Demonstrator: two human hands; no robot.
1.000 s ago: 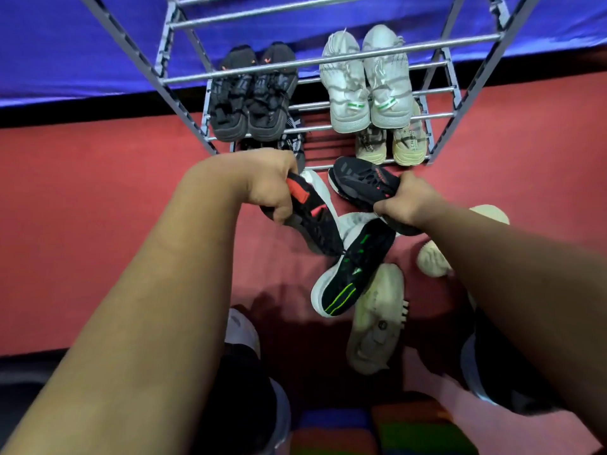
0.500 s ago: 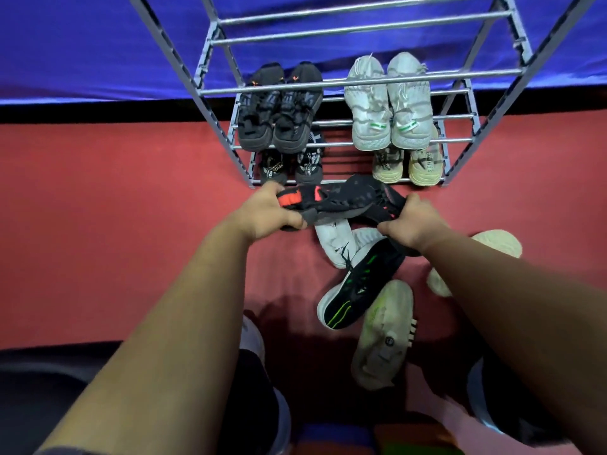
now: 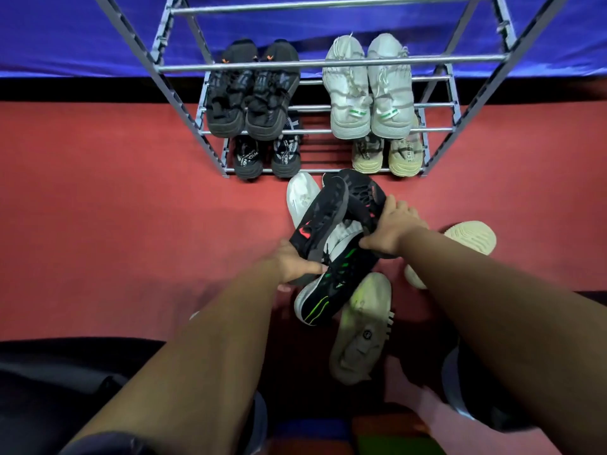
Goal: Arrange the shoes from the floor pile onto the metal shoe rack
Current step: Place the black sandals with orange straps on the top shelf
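- The grey metal tube shoe rack (image 3: 184, 103) already carries four pairs: black strapped sandals (image 3: 249, 96) and pale grey-white trainers (image 3: 368, 90) on a middle tier, black-and-white knit trainers (image 3: 266, 157) and beige knit trainers (image 3: 387, 154) on the bottom tier
- Each hand has its fingers closed on one black mesh trainer with red marks: the left hand (image 3: 292, 264) holds the nearer one (image 3: 320, 221), the right hand (image 3: 391, 224) the other (image 3: 361, 198), both lifted just in front of the rack's bottom rail
- Left on the red floor (image 3: 115, 224) in front of the rack: a black trainer with green stripes (image 3: 331, 287), a white shoe (image 3: 302, 198), a cream cleated shoe (image 3: 364, 326), and another cream shoe (image 3: 473, 236), sole up
- My judgement: about half done; the rack's upper tiers look empty, their front bars the edge to clear
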